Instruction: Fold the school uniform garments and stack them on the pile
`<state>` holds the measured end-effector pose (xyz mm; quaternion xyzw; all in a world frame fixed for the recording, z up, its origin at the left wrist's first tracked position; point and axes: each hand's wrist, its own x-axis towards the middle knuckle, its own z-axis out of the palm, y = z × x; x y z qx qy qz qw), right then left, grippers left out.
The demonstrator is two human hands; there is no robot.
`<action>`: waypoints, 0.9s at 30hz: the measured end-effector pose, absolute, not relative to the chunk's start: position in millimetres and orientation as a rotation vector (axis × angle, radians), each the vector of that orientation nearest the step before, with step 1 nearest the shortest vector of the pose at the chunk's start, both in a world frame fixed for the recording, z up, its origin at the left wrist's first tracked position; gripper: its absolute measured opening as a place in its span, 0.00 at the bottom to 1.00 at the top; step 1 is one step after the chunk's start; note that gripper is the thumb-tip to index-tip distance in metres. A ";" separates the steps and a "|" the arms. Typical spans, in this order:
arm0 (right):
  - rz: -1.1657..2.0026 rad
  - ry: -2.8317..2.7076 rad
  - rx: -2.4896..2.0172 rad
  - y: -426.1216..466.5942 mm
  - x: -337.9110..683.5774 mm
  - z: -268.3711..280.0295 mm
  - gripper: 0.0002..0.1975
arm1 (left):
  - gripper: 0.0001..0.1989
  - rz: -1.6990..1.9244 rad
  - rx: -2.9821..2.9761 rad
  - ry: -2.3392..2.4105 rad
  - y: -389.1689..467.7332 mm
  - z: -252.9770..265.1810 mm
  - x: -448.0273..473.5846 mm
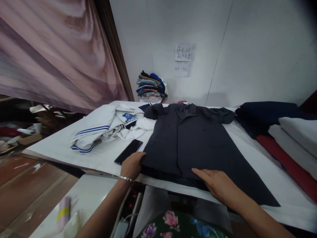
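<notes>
A dark grey jacket (195, 142) lies front up on the white-covered table, its collar at the far side and its hem toward me. Both sleeves are bunched out beside the shoulders. My left hand (131, 165), with a bracelet at the wrist, is closed on the jacket's near left corner; some of its fingers are hidden. My right hand (219, 184) rests on the lower front near the hem, fingers stretched out toward the left. Just beyond my left hand lies a black phone (128, 151).
Left of the jacket is a crumpled white garment (95, 124) with blue stripes. A stack of folded clothes (151, 86) stands by the wall. Folded navy, grey and red clothes (269, 112) lie at the right. A white surface (91, 191) sits below the table's front left edge.
</notes>
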<state>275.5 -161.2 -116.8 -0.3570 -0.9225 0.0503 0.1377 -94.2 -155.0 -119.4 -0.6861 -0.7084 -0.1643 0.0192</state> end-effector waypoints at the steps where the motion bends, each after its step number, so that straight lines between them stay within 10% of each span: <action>1: 0.159 -2.666 -1.037 -161.2 276.1 -113.6 0.32 | 0.24 -0.559 -2.105 -2.173 -161.1 -120.1 -98.3; 17: 0.527 -2.846 -1.091 -167.7 259.4 -114.4 0.22 | 0.28 -0.489 -2.958 -1.956 -174.8 -90.9 -76.4; 27: 0.805 -2.743 -1.152 -173.6 256.4 -107.4 0.25 | 0.23 -0.460 -2.751 -2.023 -13.5 -115.4 17.6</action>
